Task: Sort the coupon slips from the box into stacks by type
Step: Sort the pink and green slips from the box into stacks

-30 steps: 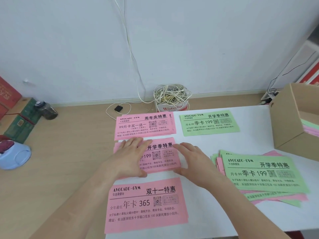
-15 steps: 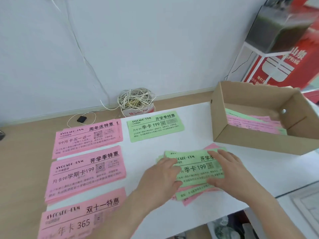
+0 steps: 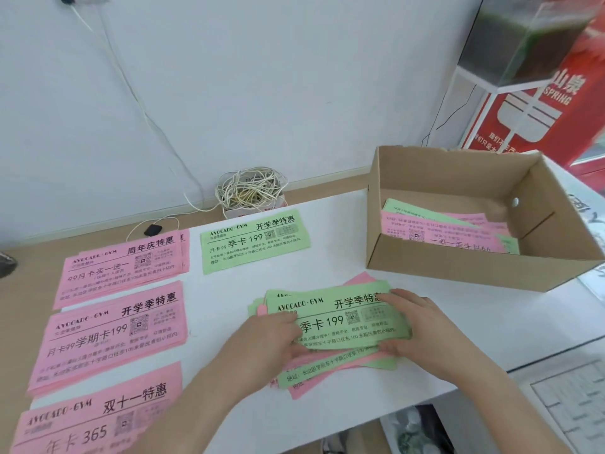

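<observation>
I see the white desk filling most of my view. The open cardboard box sits at its 2 o'clock, with unsorted pink and green coupon slips lying flat inside. Down the 9 o'clock side runs a column of sorted pink: the far pink stack, the middle pink stack and the near pink stack, each apart from the next. A loose mixed pile lies fanned at 5 o'clock, and a small green stack at 12. My left hand pinches the left end of the pile's top green slip; my right hand grasps its right end, fingers on the far edge, thumb on the near edge.
</observation>
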Demonstrator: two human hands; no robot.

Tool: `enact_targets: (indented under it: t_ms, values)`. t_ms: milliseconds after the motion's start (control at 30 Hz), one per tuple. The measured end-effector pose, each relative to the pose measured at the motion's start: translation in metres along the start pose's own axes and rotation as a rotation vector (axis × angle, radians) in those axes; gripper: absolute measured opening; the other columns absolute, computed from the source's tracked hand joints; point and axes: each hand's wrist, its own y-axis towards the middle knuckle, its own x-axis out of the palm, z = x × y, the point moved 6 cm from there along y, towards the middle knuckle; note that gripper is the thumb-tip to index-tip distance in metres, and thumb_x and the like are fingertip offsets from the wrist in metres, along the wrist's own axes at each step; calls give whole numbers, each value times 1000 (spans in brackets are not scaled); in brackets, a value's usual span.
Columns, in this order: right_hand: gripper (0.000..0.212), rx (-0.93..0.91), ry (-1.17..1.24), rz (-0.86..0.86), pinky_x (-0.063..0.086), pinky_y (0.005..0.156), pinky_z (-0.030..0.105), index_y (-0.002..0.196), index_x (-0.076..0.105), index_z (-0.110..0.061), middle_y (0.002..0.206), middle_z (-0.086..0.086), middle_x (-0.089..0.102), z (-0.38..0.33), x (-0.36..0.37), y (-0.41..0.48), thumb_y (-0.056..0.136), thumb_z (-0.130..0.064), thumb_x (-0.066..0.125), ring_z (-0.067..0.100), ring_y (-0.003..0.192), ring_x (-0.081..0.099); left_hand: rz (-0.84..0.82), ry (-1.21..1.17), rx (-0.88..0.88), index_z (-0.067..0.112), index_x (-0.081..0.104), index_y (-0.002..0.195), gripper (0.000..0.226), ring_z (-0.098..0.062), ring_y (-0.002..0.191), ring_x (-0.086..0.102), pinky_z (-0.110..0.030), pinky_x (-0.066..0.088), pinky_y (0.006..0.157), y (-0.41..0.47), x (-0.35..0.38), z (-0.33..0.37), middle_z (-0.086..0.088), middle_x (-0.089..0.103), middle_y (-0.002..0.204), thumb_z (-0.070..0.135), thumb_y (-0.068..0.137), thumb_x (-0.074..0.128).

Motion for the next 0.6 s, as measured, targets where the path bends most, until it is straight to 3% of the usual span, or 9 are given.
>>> enact_targets:
  t_ms: [67,133,267,400,500,600]
  values:
    - [75,-13,64,29,26,109,22,141,43,-30,147,-13,36,2,-5,1,75,-35,79,11,131,35,50,10,32,20,57,89,17,-11,93,54,-26,39,72,0,-1,7,9,54,95,25,97,43]
    - [64,-22,95,99,35,102,22,135,51,-28,140,-15,45,3,-11,2,77,-33,78,9,123,43,63,27,34,22,57,90,15,-12,93,54,-28,42,73,0,1,7,9,54,93,17,96,44]
    - [50,-14,223,178,44,82,17,125,61,-25,119,-16,57,5,-16,2,78,-26,78,1,102,54,41,-68,-8,21,61,103,21,-14,100,55,-34,45,82,-4,-3,5,10,57,105,27,95,42]
    - [62,-9,94,45,42,99,28,134,53,-25,133,-10,46,11,-2,6,77,-21,77,12,117,48,-4,-35,-55,24,55,124,34,-14,116,51,-34,43,93,-6,-3,6,11,49,131,31,91,48]
    - [50,-27,74,112,44,94,27,126,61,-19,126,-6,55,11,-4,7,79,-13,74,16,108,55,34,15,-101,29,41,137,50,-15,115,51,-32,45,89,-6,-4,14,13,42,135,49,91,46]
    - [30,15,221,231,43,77,14,110,69,-20,103,-6,65,13,-14,4,82,-11,72,13,90,59,57,136,-148,28,27,141,61,-17,113,50,-31,45,79,-3,-2,29,5,39,132,60,91,41]
